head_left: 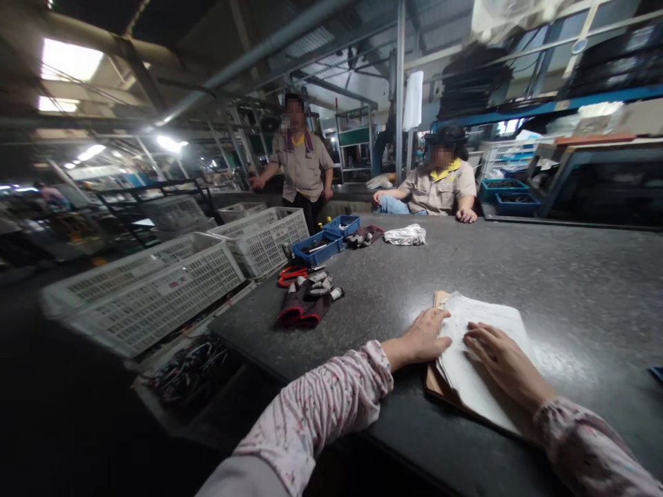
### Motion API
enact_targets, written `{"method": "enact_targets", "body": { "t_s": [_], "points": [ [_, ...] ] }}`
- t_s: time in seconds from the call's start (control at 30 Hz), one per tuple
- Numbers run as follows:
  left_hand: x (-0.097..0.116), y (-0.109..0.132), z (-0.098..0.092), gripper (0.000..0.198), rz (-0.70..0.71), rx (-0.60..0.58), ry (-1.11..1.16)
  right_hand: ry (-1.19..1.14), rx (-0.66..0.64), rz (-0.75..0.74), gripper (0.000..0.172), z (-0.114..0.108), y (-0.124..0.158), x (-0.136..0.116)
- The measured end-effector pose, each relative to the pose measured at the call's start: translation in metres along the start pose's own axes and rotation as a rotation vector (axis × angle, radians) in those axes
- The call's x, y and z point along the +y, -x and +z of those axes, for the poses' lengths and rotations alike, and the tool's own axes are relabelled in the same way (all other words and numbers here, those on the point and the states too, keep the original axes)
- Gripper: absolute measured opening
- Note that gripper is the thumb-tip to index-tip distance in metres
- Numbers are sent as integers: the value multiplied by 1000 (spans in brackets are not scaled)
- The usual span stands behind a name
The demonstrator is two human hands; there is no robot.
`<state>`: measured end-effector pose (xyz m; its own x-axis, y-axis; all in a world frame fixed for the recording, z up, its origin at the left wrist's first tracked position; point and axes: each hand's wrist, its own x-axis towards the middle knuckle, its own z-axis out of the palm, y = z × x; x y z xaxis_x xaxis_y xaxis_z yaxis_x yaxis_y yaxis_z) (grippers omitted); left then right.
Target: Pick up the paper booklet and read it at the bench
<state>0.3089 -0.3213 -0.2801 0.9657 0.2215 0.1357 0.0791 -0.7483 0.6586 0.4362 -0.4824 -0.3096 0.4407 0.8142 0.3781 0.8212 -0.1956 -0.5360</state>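
White sheets of paper lie on a brown clipboard or folder near the front edge of the dark table. My left hand rests at the left edge of the sheets, fingers stretched out over the paper. Flat on the middle of the sheets lies my right hand, its fingers extended. Neither hand grips anything that I can see. Both forearms wear flowered sleeve covers. To the left of the papers, dark work gloves with red cuffs lie beside red-handled scissors or pliers.
Blue trays holding small items stand at the table's left edge. More gloves and a white cloth bundle lie farther back. White plastic crates line the left side. One person stands beyond; another sits at the far edge.
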Motion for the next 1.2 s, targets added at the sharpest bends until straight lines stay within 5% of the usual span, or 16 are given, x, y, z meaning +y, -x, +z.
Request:
{"method": "enact_targets", "body": {
  "t_s": [1.2],
  "points": [
    [-3,1,3,60,-10,24,14,-16,-2,21,60,-1,-1,-1]
  ]
}}
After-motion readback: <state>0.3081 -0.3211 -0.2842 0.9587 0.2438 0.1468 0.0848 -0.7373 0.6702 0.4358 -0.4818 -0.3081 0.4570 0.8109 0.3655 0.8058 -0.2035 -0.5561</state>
